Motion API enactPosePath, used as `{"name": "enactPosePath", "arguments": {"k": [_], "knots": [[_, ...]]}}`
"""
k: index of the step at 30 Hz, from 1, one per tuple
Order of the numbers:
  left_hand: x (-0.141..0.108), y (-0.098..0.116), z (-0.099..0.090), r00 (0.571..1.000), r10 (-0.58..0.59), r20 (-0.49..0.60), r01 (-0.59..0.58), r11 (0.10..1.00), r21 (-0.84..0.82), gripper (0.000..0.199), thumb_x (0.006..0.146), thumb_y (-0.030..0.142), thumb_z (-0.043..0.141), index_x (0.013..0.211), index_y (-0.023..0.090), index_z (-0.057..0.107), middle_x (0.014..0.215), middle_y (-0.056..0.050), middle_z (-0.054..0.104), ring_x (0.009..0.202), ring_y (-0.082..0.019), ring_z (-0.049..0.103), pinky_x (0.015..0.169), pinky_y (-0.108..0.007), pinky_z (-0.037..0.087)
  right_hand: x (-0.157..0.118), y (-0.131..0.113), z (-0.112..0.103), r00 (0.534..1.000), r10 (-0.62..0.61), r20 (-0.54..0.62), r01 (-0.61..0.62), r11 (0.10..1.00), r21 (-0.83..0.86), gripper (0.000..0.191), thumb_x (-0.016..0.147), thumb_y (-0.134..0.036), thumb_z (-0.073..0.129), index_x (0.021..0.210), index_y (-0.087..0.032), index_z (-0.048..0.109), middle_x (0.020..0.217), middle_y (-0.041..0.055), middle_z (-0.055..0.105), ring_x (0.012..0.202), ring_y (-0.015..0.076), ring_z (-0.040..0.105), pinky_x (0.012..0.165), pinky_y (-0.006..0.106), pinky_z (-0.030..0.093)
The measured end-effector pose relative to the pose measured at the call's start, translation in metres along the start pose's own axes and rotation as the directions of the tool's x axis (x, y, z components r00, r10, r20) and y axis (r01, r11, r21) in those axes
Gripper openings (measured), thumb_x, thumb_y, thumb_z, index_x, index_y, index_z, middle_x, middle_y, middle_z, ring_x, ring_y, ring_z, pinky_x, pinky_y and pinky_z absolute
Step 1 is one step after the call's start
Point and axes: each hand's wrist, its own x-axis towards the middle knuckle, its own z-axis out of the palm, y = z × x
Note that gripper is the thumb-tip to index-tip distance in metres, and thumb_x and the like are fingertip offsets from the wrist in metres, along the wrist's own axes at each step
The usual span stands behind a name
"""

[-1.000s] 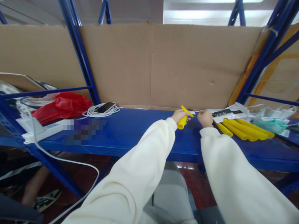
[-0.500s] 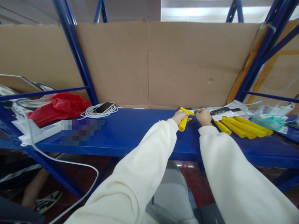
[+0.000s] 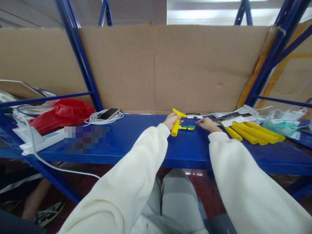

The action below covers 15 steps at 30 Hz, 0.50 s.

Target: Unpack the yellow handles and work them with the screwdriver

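My left hand is closed around the thick round handle of a yellow T-shaped tool, which looks like a scraper. Its flat crossbar points up and away. Just right of it, a green-and-yellow handled tool, apparently a screwdriver, lies on the blue shelf. My right hand is pinched above the shelf, its fingertips on something small that I cannot make out. Several more yellow handles lie in packaging with black-and-white labels, right of my right hand. A small black-and-white card sits behind the screwdriver.
The blue shelf has a cardboard back wall and blue posts. To the left are a coiled white cable with a phone, a red plastic bag and a power strip. Another person's leg shows at lower left.
My left hand has moved left with the yellow tool, away from my right hand. My right hand has shifted slightly left and lower. The green-and-yellow tool on the shelf is now uncovered.
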Motion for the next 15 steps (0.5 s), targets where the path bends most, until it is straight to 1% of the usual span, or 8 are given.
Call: {"name": "enactPosePath", "arguments": {"k": [3,5,8,10,12,15], "knots": [[-0.007,0.004,-0.019,0.999,0.034,-0.038,-0.034,0.999,0.005,0.027,0.083,-0.002,0.057,0.104,0.013,0.063,0.096,-0.006,0.074,0.054,-0.008,0.064,0.048,-0.016,0.043,0.0,-0.005,-0.003,0.996,-0.078,0.047,0.078,0.997,-0.001,0.034,0.077,-0.003,0.057,0.092,-0.019,0.083,0.101,0.0058,0.08,0.104,0.0198,0.072,0.095,0.022,0.05],[-0.012,0.006,-0.032,0.995,0.061,-0.085,-0.062,0.998,-0.014,0.03,0.082,-0.001,0.059,0.106,0.015,0.063,0.096,-0.005,0.074,0.056,-0.008,0.066,0.048,-0.015,0.042,0.001,-0.007,-0.005,0.995,-0.088,0.04,0.088,0.996,-0.005,0.035,0.073,0.0,0.058,0.087,-0.021,0.083,0.098,0.0042,0.08,0.104,0.0209,0.073,0.096,0.023,0.05],[-0.019,0.006,-0.047,0.985,0.042,-0.169,-0.05,0.998,-0.041,0.035,0.081,-0.001,0.061,0.111,0.016,0.061,0.094,-0.005,0.074,0.057,-0.009,0.068,0.047,-0.015,0.042,0.002,-0.009,-0.005,0.996,-0.085,0.039,0.086,0.996,-0.006,0.035,0.069,0.001,0.059,0.08,-0.022,0.083,0.094,0.0049,0.08,0.104,0.0235,0.073,0.096,0.026,0.051],[-0.022,0.005,-0.052,0.977,0.039,-0.209,-0.054,0.997,-0.062,0.036,0.081,0.0,0.061,0.113,0.016,0.061,0.093,-0.005,0.074,0.058,-0.01,0.069,0.048,-0.016,0.043,0.002,-0.01,-0.003,0.994,-0.087,0.066,0.089,0.996,-0.018,0.035,0.068,0.003,0.059,0.078,-0.021,0.082,0.094,0.0058,0.08,0.104,0.024,0.073,0.096,0.027,0.052],[-0.024,0.004,-0.053,0.972,0.048,-0.228,-0.066,0.995,-0.072,0.037,0.08,0.001,0.062,0.114,0.016,0.061,0.092,-0.005,0.074,0.059,-0.011,0.07,0.049,-0.016,0.044,0.002,-0.01,-0.001,0.992,-0.087,0.086,0.091,0.995,-0.039,0.036,0.069,0.004,0.058,0.079,-0.021,0.082,0.098,0.0059,0.08,0.106,0.0228,0.073,0.096,0.025,0.052],[-0.026,0.003,-0.052,0.969,0.051,-0.242,-0.065,0.997,-0.05,0.041,0.079,0.001,0.063,0.116,0.017,0.061,0.093,-0.005,0.074,0.061,-0.012,0.071,0.049,-0.016,0.045,0.0,-0.01,0.001,0.99,-0.085,0.11,0.094,0.992,-0.079,0.041,0.072,0.004,0.057,0.089,-0.023,0.083,0.107,0.0045,0.079,0.11,0.0208,0.071,0.097,0.023,0.051]]}}
